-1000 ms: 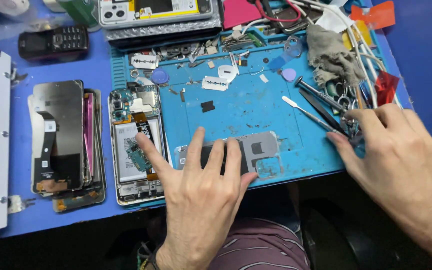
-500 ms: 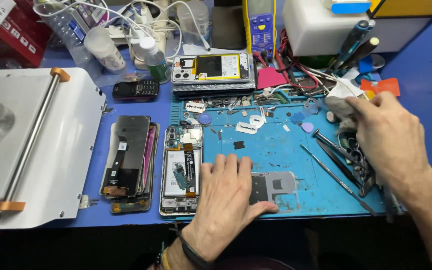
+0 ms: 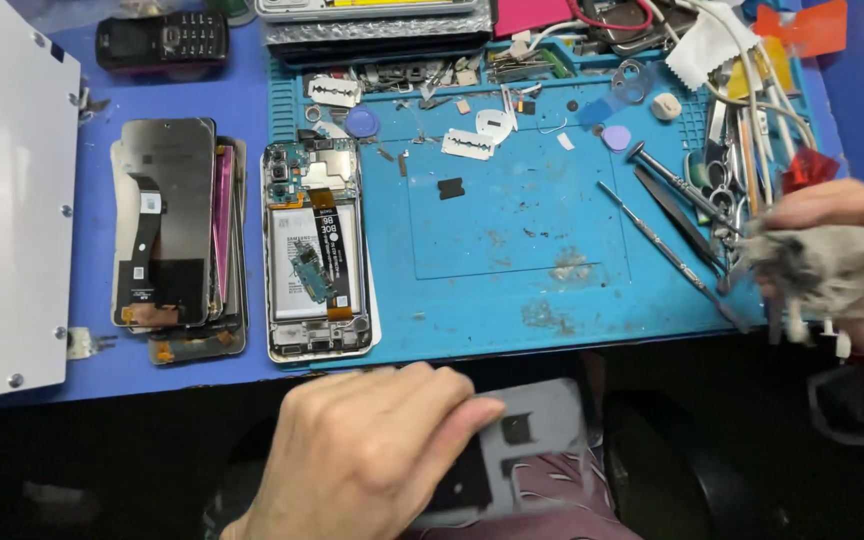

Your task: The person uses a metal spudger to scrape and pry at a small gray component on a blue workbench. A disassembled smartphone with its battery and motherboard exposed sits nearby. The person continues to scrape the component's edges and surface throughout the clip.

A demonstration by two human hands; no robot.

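Grey flat phone part [image 3: 527,440], thin plate w/ small dark square cut-outs, at bottom centre of frame, below bench [image 3: 202,370] edge, over lap. Left hand [image 3: 372,450] clamped on its left side, fingers curled over. Right hand [image 3: 852,270] at right edge, closed on crumpled grey cloth [image 3: 822,265], blurred. Vs 0.5 s ago: plate was flat on blue mat [image 3: 512,230] under left hand; now off mat. Right hand was upper right; now lower w/ cloth. Opened phone [image 3: 314,250] left of mat, same spot.
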